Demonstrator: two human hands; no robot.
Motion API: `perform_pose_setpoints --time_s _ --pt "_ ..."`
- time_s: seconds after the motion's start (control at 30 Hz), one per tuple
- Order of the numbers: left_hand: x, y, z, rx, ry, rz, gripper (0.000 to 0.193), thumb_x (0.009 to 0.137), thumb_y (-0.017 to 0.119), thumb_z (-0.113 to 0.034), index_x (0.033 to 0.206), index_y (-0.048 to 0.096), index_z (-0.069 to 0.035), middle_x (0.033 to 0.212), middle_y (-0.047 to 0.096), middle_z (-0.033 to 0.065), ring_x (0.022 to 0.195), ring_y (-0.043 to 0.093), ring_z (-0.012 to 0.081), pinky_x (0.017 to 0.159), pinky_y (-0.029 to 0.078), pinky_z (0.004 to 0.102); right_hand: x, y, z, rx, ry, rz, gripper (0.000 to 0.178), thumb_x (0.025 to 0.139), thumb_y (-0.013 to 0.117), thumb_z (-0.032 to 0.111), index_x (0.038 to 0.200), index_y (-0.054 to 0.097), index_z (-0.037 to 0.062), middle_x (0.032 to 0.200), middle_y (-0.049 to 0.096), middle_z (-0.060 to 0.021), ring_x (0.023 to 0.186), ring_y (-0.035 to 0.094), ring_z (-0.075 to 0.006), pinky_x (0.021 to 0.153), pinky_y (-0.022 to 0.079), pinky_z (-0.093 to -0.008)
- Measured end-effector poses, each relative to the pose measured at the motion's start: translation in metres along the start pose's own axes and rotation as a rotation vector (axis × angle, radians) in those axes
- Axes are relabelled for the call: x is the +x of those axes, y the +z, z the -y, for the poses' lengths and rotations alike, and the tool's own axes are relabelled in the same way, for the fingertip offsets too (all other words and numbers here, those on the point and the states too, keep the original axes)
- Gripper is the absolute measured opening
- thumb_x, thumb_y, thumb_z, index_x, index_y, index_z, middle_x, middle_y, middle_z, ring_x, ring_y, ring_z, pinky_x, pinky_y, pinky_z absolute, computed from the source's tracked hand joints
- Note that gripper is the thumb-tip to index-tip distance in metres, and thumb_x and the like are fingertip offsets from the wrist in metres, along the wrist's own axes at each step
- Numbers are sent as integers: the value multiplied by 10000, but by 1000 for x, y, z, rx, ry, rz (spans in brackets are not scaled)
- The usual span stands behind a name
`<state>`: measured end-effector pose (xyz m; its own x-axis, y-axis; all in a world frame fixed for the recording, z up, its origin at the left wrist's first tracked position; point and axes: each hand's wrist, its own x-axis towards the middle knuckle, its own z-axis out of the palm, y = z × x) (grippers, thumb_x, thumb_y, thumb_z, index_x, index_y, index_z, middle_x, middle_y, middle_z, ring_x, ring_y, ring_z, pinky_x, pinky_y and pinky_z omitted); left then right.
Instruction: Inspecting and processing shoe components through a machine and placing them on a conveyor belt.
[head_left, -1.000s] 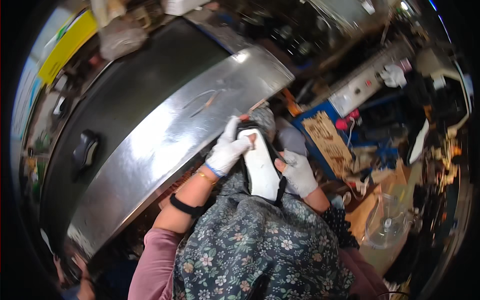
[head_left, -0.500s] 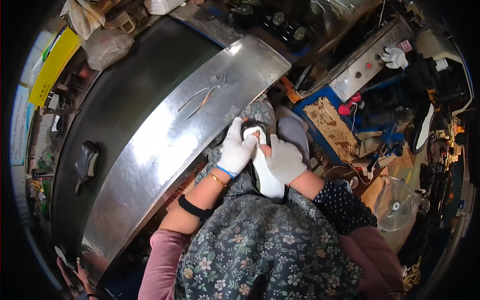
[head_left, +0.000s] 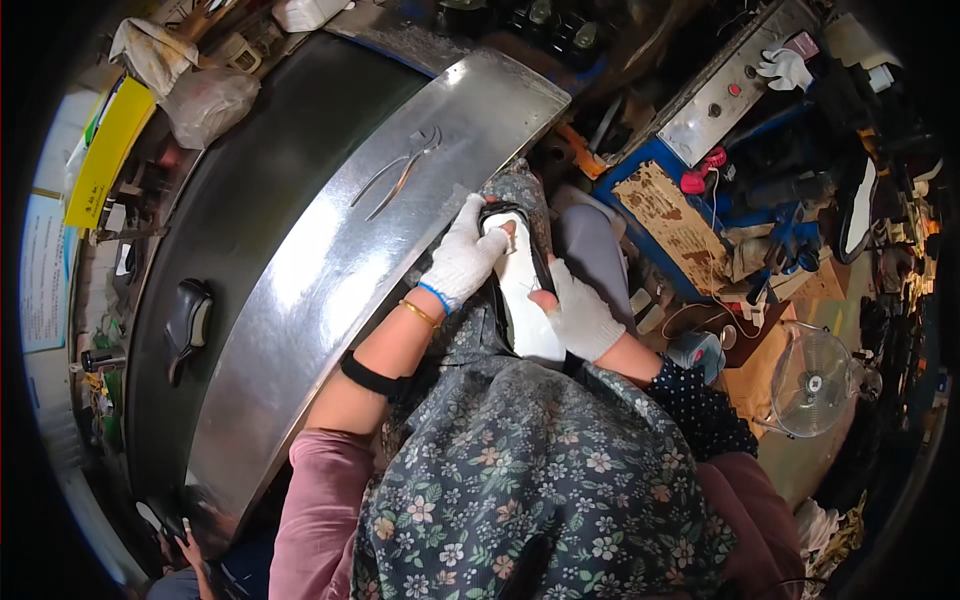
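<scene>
A dark shoe [head_left: 527,310] lies on my lap, its white underside turned up and its dark upper edging the rim. My left hand [head_left: 462,258], in a white knit glove with bare fingertips, grips the far end, the thumb pressed on the white surface. Halfway along the right side, my right hand [head_left: 584,314], gloved the same way, holds the edge with its thumb on top. The fingers under the shoe are hidden. A floral apron [head_left: 520,460] covers my lap beneath it.
Pliers [head_left: 402,174] lie on the shiny metal ledge [head_left: 300,290] at my left. Beyond it, a dark belt [head_left: 250,190] carries another black shoe [head_left: 187,328]. Another person's hand [head_left: 190,548] shows at lower left. A fan [head_left: 812,382] and a blue-framed machine [head_left: 665,225] are at right.
The shoe and my left hand have shifted farther from my body. My right hand now holds the shoe nearer its middle, and the thumbs are farther apart.
</scene>
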<state>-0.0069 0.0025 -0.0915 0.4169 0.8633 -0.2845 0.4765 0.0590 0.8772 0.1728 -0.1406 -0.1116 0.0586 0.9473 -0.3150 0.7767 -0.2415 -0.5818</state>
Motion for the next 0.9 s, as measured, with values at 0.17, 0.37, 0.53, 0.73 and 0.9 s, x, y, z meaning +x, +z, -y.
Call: perform_pose_setpoints --time_s 0.17,0.37,0.53,0.73,0.9 --pt "4 0 -17 -1218 9 150 515 956 549 -338 1365 500 -28 1232 640 218 1182 594 367 1037 436 394 31 -18 31 891 164 -76 613 1034 491 360 1405 362 -110 1334 511 -364 1295 502 -426 1063 399 -407" --pt "-41 4 -8 541 -218 -315 507 1025 363 -424 1176 624 -16 888 698 266 847 691 439 807 542 513 26 -19 83 284 102 35 623 1013 490 298 1428 278 -116 1249 504 -436 1164 536 -533 1002 427 -521" --pt "-58 -2 -7 443 10 -467 408 985 506 -362 1259 554 -64 887 679 296 745 660 489 670 544 535 29 2 88 255 18 -116 653 1011 480 326 1457 269 -102 1261 537 -391 1114 576 -515 958 461 -519" --pt "-85 25 29 112 266 -559 504 1006 460 -239 1420 434 47 1154 639 292 943 667 443 802 539 455 29 15 78 293 -81 -219 589 1006 485 354 1480 327 44 1226 597 -310 1025 611 -501 852 493 -553" --pt "-80 27 61 -96 312 -525 418 1044 332 -222 1315 499 50 1252 584 218 1170 568 318 1034 428 390 27 16 75 321 -158 -222 530 1013 478 329 1456 366 61 1211 612 -253 1040 605 -443 860 484 -510"
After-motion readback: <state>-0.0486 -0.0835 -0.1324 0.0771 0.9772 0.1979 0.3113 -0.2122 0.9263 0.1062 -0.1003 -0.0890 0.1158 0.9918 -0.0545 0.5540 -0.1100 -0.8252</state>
